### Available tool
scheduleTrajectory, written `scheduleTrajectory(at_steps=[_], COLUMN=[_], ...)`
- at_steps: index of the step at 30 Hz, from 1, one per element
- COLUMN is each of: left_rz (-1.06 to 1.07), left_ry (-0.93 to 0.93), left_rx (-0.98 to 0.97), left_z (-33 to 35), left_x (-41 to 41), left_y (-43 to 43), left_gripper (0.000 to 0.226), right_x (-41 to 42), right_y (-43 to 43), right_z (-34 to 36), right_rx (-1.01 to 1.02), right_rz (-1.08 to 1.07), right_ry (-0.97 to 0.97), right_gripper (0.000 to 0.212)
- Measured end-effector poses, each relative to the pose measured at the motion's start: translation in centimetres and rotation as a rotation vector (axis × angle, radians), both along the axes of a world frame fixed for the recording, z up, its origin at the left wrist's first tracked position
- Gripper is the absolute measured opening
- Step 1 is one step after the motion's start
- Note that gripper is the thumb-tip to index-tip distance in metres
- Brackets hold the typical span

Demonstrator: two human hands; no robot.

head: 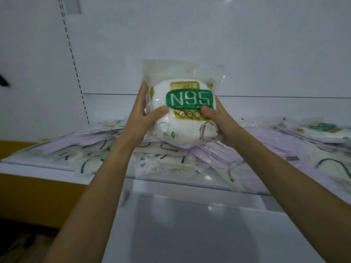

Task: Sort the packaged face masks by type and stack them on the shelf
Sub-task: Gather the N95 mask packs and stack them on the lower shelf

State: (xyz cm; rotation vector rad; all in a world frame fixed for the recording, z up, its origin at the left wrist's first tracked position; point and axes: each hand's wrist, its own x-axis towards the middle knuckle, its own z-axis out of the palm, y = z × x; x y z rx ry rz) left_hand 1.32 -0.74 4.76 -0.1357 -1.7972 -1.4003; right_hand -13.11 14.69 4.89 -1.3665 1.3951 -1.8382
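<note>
On the left of the white metal shelf (22, 164), a loose heap of clear-bagged lilac and white flat masks (85, 147) is lying unsorted. The left hand (140, 118) is being clamped on the left side of the puffy clear plastic pack of white cup-shaped masks with a green N95 label (182, 107), thumb laid across the front and fingers behind. The pack is being held upright above the middle of the heap, before the shelf's back wall. The right hand (218, 120) is being clamped on its lower right side likewise. The pack is judged light, soft and springy, its film slick; it is best taken across the bulging sides, not by the limp top flap. At far right, another green-labelled pack (322, 130) is lying flat.
</note>
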Motion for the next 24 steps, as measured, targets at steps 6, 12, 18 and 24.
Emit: scheduleTrajectory(at_steps=[6, 12, 18, 24], left_rz=[0.126, 0.266, 0.263, 0.175], left_ry=[0.015, -0.038, -0.331, -0.566], left_rx=[0.113, 0.401, 0.489, 0.729], left_z=[-3.7, -10.1, -16.2, -24.6], left_x=[7.1, 17.8, 26.5, 30.3], left_y=[4.4, 6.9, 5.3, 2.4], left_gripper=[0.085, 0.094, 0.082, 0.094], right_x=[7.0, 16.6, 24.0, 27.1], right_y=[2.7, 2.5, -0.3, -4.6], right_z=[-2.0, -6.8, -14.2, -23.0], right_rx=[-0.047, 0.064, 0.27, 0.508], right_rz=[0.055, 0.174, 0.186, 0.186], right_ry=[-0.108, -0.104, -0.274, -0.416], right_gripper=[0.056, 0.038, 0.024, 0.019])
